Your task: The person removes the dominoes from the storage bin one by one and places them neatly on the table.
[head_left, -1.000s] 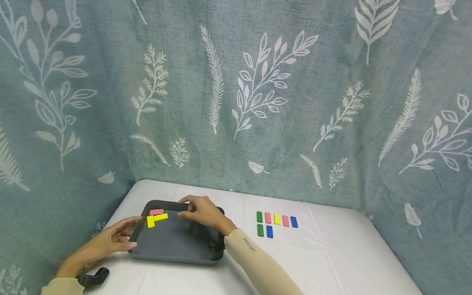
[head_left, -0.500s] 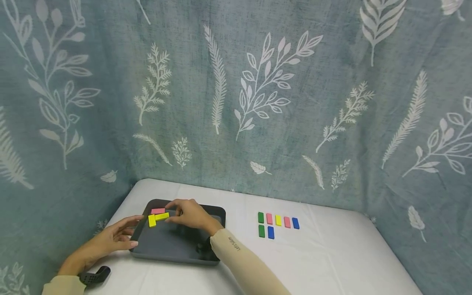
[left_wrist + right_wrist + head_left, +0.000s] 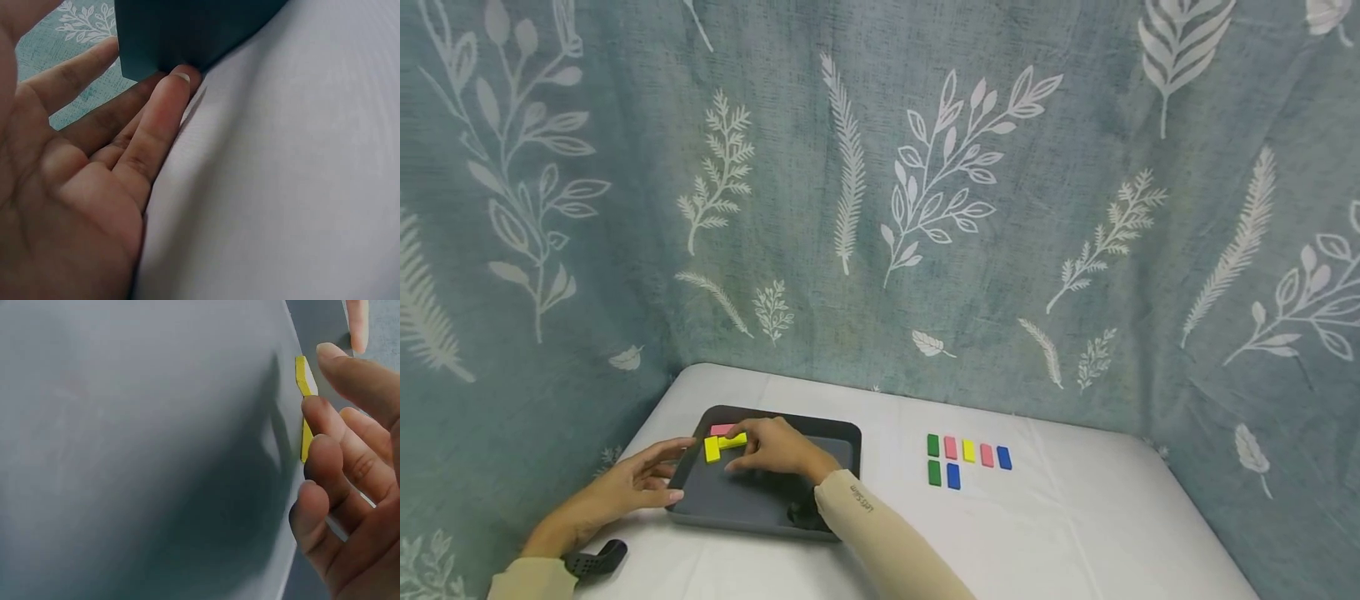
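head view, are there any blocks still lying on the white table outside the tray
Yes, seven small coloured blocks lie in two rows on the table, right of the tray.

White tablecloth point(image 3: 1075, 533): covers the whole table, lightly creased.

Loose blocks, to the right on the cloth, flat, in two rows:
- Far row, left to right: green block point(image 3: 932, 445), pink block point(image 3: 951, 447), yellow block point(image 3: 968, 451), second pink block point(image 3: 987, 455), blue block point(image 3: 1004, 458).
- Near row: second green block point(image 3: 934, 472), second blue block point(image 3: 953, 476), just beside each other.

Backdrop curtain point(image 3: 925, 183): blue-grey fabric with white leaf print, behind and left of the table.

Black object point(image 3: 593, 562): at the near left edge, kind unclear.
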{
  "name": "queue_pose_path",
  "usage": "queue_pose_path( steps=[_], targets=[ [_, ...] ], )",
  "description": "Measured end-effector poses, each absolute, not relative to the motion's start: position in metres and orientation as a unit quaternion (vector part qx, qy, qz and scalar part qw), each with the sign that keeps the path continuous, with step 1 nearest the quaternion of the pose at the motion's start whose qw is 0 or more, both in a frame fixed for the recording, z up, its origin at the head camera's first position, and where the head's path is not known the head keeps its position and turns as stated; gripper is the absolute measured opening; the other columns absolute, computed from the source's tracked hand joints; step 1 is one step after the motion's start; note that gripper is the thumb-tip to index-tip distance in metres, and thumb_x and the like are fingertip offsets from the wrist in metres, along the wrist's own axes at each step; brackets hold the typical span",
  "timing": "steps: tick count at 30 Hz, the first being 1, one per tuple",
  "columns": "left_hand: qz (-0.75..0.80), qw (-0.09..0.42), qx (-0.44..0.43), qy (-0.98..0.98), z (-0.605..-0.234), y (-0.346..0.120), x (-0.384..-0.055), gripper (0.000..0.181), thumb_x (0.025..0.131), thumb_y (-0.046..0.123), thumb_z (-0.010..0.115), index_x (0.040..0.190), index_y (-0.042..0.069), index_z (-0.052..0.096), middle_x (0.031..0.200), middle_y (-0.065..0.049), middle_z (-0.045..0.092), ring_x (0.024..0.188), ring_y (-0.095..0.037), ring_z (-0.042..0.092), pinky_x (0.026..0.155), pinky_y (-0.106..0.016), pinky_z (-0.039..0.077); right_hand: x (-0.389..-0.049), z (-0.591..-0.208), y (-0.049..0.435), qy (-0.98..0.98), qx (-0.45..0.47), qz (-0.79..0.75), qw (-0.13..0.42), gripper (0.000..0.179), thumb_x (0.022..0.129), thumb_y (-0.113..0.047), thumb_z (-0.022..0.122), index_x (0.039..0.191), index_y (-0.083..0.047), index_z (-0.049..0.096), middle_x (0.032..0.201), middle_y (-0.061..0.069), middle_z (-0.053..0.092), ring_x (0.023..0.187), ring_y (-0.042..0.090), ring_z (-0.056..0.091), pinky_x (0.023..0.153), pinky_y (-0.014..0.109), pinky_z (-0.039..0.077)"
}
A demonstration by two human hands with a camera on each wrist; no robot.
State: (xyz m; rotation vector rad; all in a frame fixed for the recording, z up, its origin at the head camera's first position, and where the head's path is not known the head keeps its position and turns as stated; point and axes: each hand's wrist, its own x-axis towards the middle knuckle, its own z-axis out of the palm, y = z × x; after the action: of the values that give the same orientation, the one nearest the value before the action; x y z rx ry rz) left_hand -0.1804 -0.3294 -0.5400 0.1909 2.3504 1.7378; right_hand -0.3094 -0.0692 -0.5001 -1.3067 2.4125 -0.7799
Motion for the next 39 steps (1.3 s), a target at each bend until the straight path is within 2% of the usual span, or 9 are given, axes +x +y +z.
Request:
queue_pose_path(
  steps=[7, 15, 20, 26, 30, 33, 36, 39],
  targets=[
    [0.59, 0.106, 0.062, 0.798, -0.54, -0.329, -0.179, 0.078, 0.097, 0.024, 0.073, 0.162, 0.017, 0.03, 0.158, -0.021, 0.033, 0.134, -0.04, 0.042, 0.095, -0.045, 0.047, -0.312, -0.506, -0.077, 0.846, -0.439, -0.264, 0.149, 0.053, 0.089, -0.029, 0.084, 0.135, -0.012, 0.064, 0.071, -0.014, 0.065, 0.056, 0.001, 0.059, 0.059, 0.016, 0.048],
    [0.59, 0.112, 0.059, 0.797, -0.54, -0.329, -0.181, 0.077, 0.097, 0.024, 0.073, 0.162, 0.02, 0.03, 0.16, -0.018, 0.031, 0.136, -0.038, 0.039, 0.098, -0.045, 0.045, -0.318, -0.511, -0.076, 0.867, -0.408, -0.254, 0.128, 0.051, 0.089, -0.031, 0.083, 0.134, -0.014, 0.066, 0.072, -0.014, 0.065, 0.058, 0.001, 0.059, 0.057, 0.017, 0.047],
    [0.588, 0.107, 0.059, 0.799, -0.54, -0.328, -0.181, 0.076, 0.097, 0.025, 0.074, 0.161, 0.022, 0.033, 0.159, -0.016, 0.034, 0.135, -0.037, 0.04, 0.097, -0.044, 0.045, -0.321, -0.512, -0.073, 0.881, -0.387, -0.248, 0.113, 0.045, 0.09, -0.03, 0.082, 0.13, -0.014, 0.069, 0.07, -0.012, 0.063, 0.058, 0.001, 0.058, 0.058, 0.018, 0.045],
    [0.586, 0.102, 0.067, 0.801, -0.539, -0.328, -0.18, 0.077, 0.097, 0.024, 0.073, 0.161, 0.018, 0.03, 0.159, -0.019, 0.032, 0.134, -0.04, 0.04, 0.096, -0.045, 0.046, -0.321, -0.512, -0.07, 0.882, -0.381, -0.251, 0.114, 0.026, 0.09, -0.031, 0.083, 0.108, -0.014, 0.073, 0.071, -0.011, 0.061, 0.057, 0.003, 0.057, 0.057, 0.019, 0.045],
    [0.59, 0.106, 0.056, 0.798, -0.538, -0.327, -0.18, 0.079, 0.096, 0.025, 0.074, 0.161, 0.018, 0.03, 0.158, -0.019, 0.034, 0.134, -0.038, 0.041, 0.097, -0.046, 0.045, -0.322, -0.511, -0.067, 0.867, -0.398, -0.263, 0.142, 0.021, 0.089, -0.038, 0.082, 0.092, -0.019, 0.073, 0.073, -0.012, 0.063, 0.06, 0.004, 0.057, 0.057, 0.02, 0.047],
    [0.593, 0.106, 0.051, 0.797, -0.537, -0.326, -0.18, 0.08, 0.096, 0.025, 0.075, 0.162, 0.018, 0.03, 0.157, -0.019, 0.036, 0.134, -0.038, 0.042, 0.098, -0.048, 0.045, -0.324, -0.511, -0.066, 0.851, -0.415, -0.272, 0.17, 0.02, 0.09, -0.04, 0.081, 0.086, -0.022, 0.072, 0.074, -0.012, 0.065, 0.062, 0.005, 0.058, 0.057, 0.021, 0.048],
    [0.591, 0.102, 0.052, 0.798, -0.537, -0.326, -0.179, 0.079, 0.096, 0.024, 0.075, 0.162, 0.017, 0.03, 0.156, -0.02, 0.037, 0.133, -0.039, 0.042, 0.097, -0.048, 0.045, -0.326, -0.512, -0.066, 0.845, -0.421, -0.274, 0.185, 0.018, 0.09, -0.037, 0.081, 0.092, -0.022, 0.072, 0.075, -0.012, 0.066, 0.062, 0.004, 0.058, 0.058, 0.02, 0.048],
    [0.591, 0.104, 0.05, 0.798, -0.537, -0.326, -0.179, 0.079, 0.096, 0.024, 0.075, 0.161, 0.018, 0.03, 0.156, -0.019, 0.037, 0.133, -0.038, 0.042, 0.097, -0.048, 0.045, -0.327, -0.512, -0.067, 0.845, -0.425, -0.267, 0.185, 0.027, 0.089, -0.033, 0.083, 0.111, -0.02, 0.071, 0.074, -0.012, 0.066, 0.061, 0.003, 0.058, 0.058, 0.019, 0.048]
  ],
)
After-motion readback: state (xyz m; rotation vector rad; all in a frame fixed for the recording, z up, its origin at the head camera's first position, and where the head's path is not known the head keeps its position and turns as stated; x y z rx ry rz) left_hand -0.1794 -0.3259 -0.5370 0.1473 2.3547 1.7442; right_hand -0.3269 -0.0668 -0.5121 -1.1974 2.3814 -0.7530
